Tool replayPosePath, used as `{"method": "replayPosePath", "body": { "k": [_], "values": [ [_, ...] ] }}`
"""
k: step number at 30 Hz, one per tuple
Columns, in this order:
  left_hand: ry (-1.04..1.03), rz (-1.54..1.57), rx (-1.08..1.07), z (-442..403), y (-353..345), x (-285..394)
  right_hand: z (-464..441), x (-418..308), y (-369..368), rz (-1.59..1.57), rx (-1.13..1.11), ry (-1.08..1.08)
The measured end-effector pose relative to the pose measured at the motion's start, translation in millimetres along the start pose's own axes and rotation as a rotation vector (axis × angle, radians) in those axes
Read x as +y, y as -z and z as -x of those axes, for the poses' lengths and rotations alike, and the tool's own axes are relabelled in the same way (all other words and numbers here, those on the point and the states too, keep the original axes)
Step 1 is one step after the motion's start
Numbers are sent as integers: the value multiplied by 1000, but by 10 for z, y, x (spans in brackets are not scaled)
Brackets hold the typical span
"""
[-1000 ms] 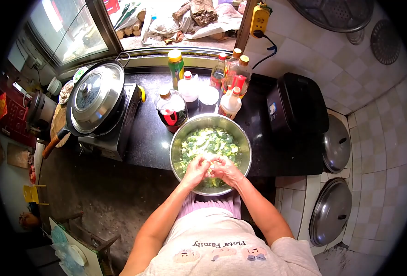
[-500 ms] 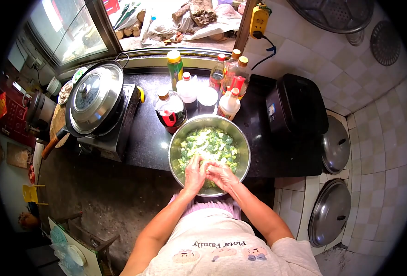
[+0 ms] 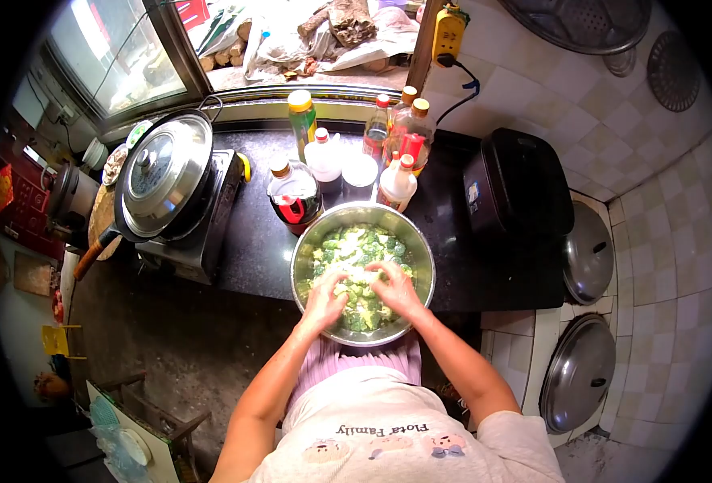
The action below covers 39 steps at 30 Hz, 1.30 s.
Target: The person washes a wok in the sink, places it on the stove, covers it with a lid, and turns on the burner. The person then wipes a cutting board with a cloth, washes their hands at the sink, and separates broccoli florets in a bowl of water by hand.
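Note:
A round steel basin [image 3: 425, 274] stands at the counter's front edge and holds cut broccoli [image 3: 364, 241] in small green and pale pieces. My left hand [image 3: 325, 299] reaches over the near left of the basin, fingers bent and apart just above the broccoli. On the other side, my right hand [image 3: 396, 291] hangs over the pieces with its fingers spread and curved downward. Broccoli shows in the gap between the two hands. Slight blur covers the fingertips, and any small piece in them cannot be made out.
Behind the basin stand a dark sauce bottle [image 3: 293, 197], a white bottle [image 3: 322, 157], a white tub [image 3: 360, 170] and several seasoning bottles. A lidded wok [image 3: 163, 177] rests on a stove [image 3: 203, 241] at left. At right are a black bin-like container [image 3: 525, 181] and pot lids [image 3: 579, 372].
My hands were together over the basin, fingertips meeting. Now they are apart, the left shifted left and the right shifted right, with more broccoli showing between them.

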<state>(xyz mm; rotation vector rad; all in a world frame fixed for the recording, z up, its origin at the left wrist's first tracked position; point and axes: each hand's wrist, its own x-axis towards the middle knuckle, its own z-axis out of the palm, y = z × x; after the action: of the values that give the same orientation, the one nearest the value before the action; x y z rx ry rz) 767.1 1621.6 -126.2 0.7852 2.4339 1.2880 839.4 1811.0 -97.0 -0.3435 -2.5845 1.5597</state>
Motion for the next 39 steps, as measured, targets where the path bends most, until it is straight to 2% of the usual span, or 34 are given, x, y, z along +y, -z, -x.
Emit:
{"method": "replayPosePath", "body": {
  "k": [1, 2, 3, 5, 7, 10, 13, 14, 15, 17, 18, 19, 20, 21, 23, 25, 27, 29, 30, 31, 33, 34, 35, 36, 37, 39],
  "values": [
    [-44, -64, 64, -63, 19, -3, -138, 78, 64, 87, 53, 121],
    [-14, -138, 148, -132, 4, -42, -252, 177, 82, 191, 138, 140],
    [48, -168, 139, -230, 9, -107, -354, 268, 80, 296, 223, 162],
    [234, -46, 172, -415, -13, -120, -535, 437, 37, 275, 201, -45],
    [583, -23, 15, -599, -58, 83, -638, 326, -95, 227, 10, -455],
    [401, 376, -119, -586, -260, 26, -600, 504, -317, -494, -56, -517],
    [309, 621, -122, -489, -269, -18, -408, 63, 8, -761, -172, -518],
    [295, 619, -111, -445, -286, -95, -372, -148, 168, -699, -209, -524],
    [153, 536, -122, -445, -135, 38, -361, -32, 196, -543, -173, -481],
    [497, 531, -167, -376, 100, 350, -321, 122, 163, -441, -105, -321],
    [632, 524, -183, -350, 197, 488, -279, 23, 203, -340, -166, -260],
    [424, 410, -160, -305, 180, 402, -244, -90, 259, -237, -225, -197],
    [216, 295, -136, -231, 200, 348, -212, -88, 294, -340, -319, -320],
    [9, 180, -112, -189, 222, 308, -176, -25, 304, -214, -210, -306],
    [226, 132, -106, -96, 278, 253, -114, 114, 303, 39, 8, -270],
    [443, 88, -28, -17, 245, 195, -55, 169, 303, -121, 57, -502],
    [621, 55, -63, -57, 57, 230, -49, 232, 197, -283, 76, -694],
    [763, 97, -131, -86, -209, 226, 7, 35, 54, -664, 58, -870],
    [706, 291, -149, -86, -439, -24, -1, 93, -32, -775, 31, -829],
    [693, 249, -79, -100, -522, 10, -21, 207, -121, -886, 2, -791],
    [635, 602, -166, -161, -322, 120, -68, 207, -102, -809, -76, -686],
    [553, 474, -131, -187, -352, -34, -90, 228, -21, -767, -126, -671],
    [560, 555, -227, -239, -92, 229, -119, 207, 57, -726, -176, -657],
    [490, 592, -173, -271, -1, 308, -144, 268, 81, -712, -139, -550],
    [416, 628, -118, -296, 43, 338, -166, 395, 81, -556, -117, -328],
    [409, 496, -135, -303, 184, 433, -160, 182, 188, -380, -141, -351]
  ]
}}
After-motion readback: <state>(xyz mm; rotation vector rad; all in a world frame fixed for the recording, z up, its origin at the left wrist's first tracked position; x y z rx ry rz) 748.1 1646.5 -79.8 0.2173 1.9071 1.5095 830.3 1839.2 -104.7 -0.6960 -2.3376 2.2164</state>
